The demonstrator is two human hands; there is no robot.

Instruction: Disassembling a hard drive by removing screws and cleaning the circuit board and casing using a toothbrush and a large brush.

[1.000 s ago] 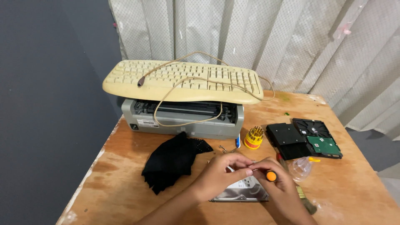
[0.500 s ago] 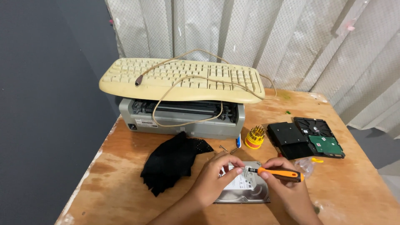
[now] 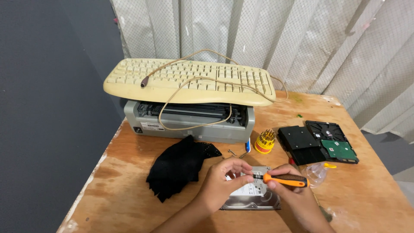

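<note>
My right hand grips an orange-and-black screwdriver, held level with its tip pointing left. My left hand pinches the metal tip end of the screwdriver between fingers and thumb. Both hands hover just above a silver hard drive lying flat on the wooden table; the hands hide part of the drive's top.
A black cloth lies left of the hands. Behind it a grey printer carries a cream keyboard with a looped cable. A yellow bit holder, loose screws, two black hard drives and a clear bag lie to the right.
The screwdriver has swung from upright to level, and my left hand has closed on its tip. The view has shifted slightly.
</note>
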